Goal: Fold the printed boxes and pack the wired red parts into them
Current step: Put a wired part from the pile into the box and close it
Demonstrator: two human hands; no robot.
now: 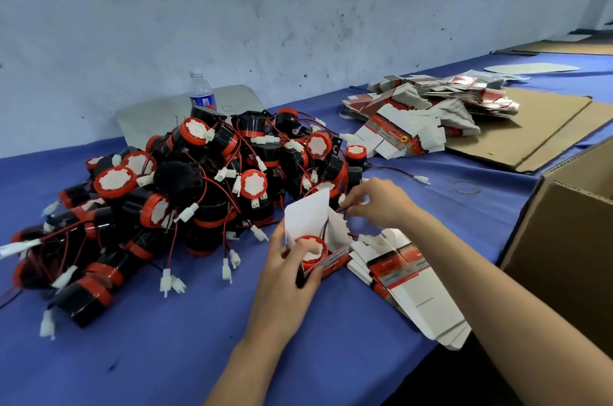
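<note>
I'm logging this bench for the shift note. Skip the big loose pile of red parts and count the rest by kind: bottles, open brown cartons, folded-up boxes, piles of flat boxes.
Water bottle: 1
Open brown carton: 1
Folded printed box: 1, holding a wired red part
Piles of flat printed boxes: 2, near pile and far pile
Total: 5

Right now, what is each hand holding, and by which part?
The left hand grips the open printed box by its near lower end, red part inside. The right hand pinches that part's wire above the open top.
</note>
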